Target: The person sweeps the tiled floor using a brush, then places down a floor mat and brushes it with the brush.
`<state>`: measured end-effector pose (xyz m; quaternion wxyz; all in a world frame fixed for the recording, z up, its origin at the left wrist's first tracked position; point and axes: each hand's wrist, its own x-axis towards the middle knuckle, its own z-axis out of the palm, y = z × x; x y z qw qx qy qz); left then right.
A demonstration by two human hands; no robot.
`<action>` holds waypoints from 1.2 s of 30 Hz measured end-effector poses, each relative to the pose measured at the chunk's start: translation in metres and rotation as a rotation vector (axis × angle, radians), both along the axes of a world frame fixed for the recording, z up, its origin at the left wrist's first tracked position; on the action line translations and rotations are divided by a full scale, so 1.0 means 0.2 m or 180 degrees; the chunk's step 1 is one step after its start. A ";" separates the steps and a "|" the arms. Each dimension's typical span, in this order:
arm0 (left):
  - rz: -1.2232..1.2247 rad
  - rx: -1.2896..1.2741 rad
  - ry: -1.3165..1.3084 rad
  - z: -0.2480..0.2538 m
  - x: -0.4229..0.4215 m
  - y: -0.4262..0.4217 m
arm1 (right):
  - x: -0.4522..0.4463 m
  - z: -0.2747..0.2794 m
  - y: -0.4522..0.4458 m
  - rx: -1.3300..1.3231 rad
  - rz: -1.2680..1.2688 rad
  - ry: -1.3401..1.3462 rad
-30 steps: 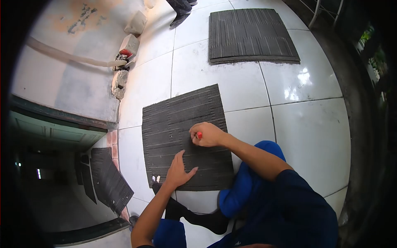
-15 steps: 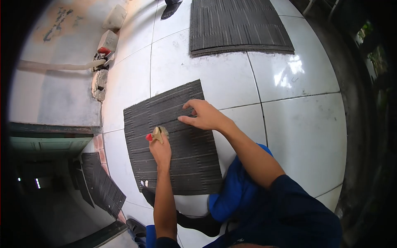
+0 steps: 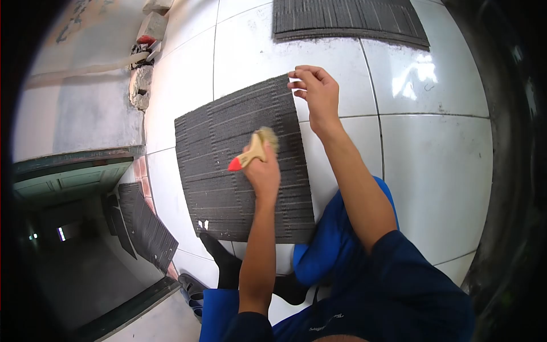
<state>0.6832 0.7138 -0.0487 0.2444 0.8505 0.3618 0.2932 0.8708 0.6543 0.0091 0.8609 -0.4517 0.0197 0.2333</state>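
Observation:
A dark grey striped carpet tile (image 3: pixel 228 131) lies on the white tiled floor in front of me. My left hand (image 3: pixel 265 174) is closed round a wooden brush (image 3: pixel 254 149) with a red handle tip and pale bristles, held over the middle of the carpet tile and slightly blurred. At the tile's far right corner is my right hand (image 3: pixel 318 91), its fingers bent and apart. Whether its fingertips touch the corner is unclear. Small white specks (image 3: pixel 203 224) show near the tile's lower left corner.
Stacked carpet tiles (image 3: pixel 350 20) lie at the top. More dark tiles (image 3: pixel 145 228) are beside the doorway at the left. Broken blocks (image 3: pixel 140 85) and a pale pipe (image 3: pixel 85 71) are along the wall. Dark sandals (image 3: pixel 192 290) sit near my foot (image 3: pixel 228 265).
The brush passed from my right hand to my left, which then moved right and away from me over the tile. My right hand moved out to the far right corner. The view shifted.

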 end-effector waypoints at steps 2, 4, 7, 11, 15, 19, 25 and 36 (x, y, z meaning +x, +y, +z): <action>0.0347 0.0377 0.0238 -0.02 -0.14 0.17 | 0.02 0.04 -0.04 0.0213 0.0040 0.0296; 0.0562 0.0334 0.0553 -0.01 -0.15 0.17 | 0.03 0.04 -0.04 0.0132 -0.0022 0.0226; 0.0292 -0.0034 0.0615 -0.01 -0.02 0.00 | 0.04 0.03 -0.01 0.0133 -0.0041 0.0145; -0.0901 -0.0361 0.0119 0.01 0.13 -0.23 | 0.04 0.03 0.04 0.0116 0.0007 0.0007; 0.0167 -0.0120 -0.0147 0.00 0.02 -0.02 | 0.04 0.06 -0.04 -0.0222 0.0150 -0.0165; 0.0493 0.0257 0.0371 -0.05 0.00 0.12 | 0.08 0.06 -0.08 -0.0228 -0.0047 -0.0175; -0.1380 -0.0493 0.0457 -0.04 0.30 -0.24 | 0.09 0.06 -0.03 -0.0282 0.0167 -0.0139; 0.0478 0.0260 0.0295 -0.06 0.24 0.07 | 0.10 0.06 -0.02 -0.0340 0.0133 -0.0440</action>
